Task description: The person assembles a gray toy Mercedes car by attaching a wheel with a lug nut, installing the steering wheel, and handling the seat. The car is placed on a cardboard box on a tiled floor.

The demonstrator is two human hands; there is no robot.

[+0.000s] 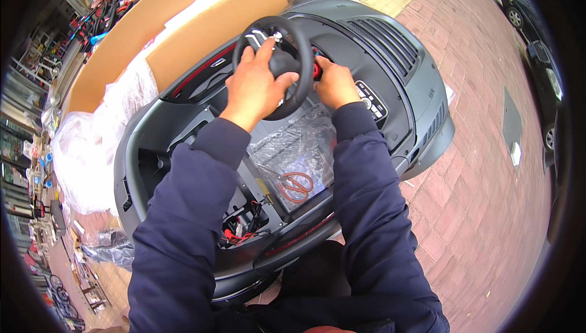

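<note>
Over the steering wheel (282, 63), my left hand (253, 87) lies spread and should press evenly. At the dashboard (345, 45), my right hand (336, 83) curls; what it holds, I can't tell.

Black steering wheel (284, 62) — tilted — over grey toy car (334, 45).

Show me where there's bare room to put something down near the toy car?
The brick paving between the toy car and the flat grey plate looks bare. Inside the car is crowded: clear plastic, scissors, wires. Its left side has plastic wrap and a cardboard box.
</note>
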